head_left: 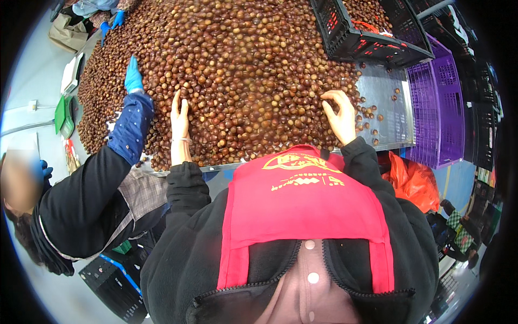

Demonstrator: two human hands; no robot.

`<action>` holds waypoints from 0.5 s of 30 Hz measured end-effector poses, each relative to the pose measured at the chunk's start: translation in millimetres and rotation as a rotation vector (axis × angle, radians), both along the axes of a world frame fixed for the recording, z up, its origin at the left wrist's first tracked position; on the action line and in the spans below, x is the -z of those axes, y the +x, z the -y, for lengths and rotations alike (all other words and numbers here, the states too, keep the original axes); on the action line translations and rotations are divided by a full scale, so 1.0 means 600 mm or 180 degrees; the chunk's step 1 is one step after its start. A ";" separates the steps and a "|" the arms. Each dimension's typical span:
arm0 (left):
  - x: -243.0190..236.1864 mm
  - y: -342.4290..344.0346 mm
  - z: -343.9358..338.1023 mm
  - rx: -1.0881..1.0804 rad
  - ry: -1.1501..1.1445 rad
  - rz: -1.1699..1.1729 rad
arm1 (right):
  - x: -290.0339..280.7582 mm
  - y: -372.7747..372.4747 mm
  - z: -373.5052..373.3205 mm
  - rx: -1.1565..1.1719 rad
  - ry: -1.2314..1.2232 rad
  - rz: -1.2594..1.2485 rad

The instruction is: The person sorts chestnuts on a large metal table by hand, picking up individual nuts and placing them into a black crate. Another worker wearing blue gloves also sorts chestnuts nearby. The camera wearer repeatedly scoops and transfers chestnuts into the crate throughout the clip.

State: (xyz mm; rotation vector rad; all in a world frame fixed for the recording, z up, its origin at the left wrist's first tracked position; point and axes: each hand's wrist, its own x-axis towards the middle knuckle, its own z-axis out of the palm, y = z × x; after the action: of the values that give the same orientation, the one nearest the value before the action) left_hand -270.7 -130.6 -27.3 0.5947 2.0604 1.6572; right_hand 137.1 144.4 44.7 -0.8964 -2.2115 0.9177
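A broad heap of small round brown nuts (243, 86) covers a metal worktable (393, 121). My left hand (181, 116) rests at the near left of the heap, fingers stretched forward among the nuts and thumb raised beside them, gripping nothing visible. My right hand (339, 113) touches the heap at its right edge, fingers loosely curved and apart from the thumb, with loose nuts just beside it on the bare metal.
A co-worker's blue-gloved hand (133, 75) reaches in left of me; another person's gloves (110, 27) are farther back. A black crate of nuts (372, 46) sits back right, beside purple crates (437, 108). A red-orange bag (413, 183) lies below the table's right end.
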 end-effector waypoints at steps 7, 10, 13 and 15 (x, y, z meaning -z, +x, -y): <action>0.028 0.016 -0.058 0.0059 0.0180 0.0657 | 0.031 0.005 0.021 0.0167 -0.0765 -0.0077; 0.044 0.026 -0.084 0.0012 0.0248 0.0729 | 0.042 0.007 0.027 0.0310 -0.0873 -0.0274; 0.038 0.028 -0.096 -0.0171 0.0011 0.0761 | 0.050 0.012 0.029 0.0384 -0.1102 -0.0378; 0.026 0.030 -0.102 -0.0126 0.0019 0.0811 | 0.057 0.014 0.029 0.0437 -0.1227 -0.0390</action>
State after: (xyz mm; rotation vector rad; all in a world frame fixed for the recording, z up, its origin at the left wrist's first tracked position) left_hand -252.5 -69.6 -42.7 0.3265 1.8947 1.6664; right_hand 145.2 127.0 10.6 -1.1164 -1.8748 1.3201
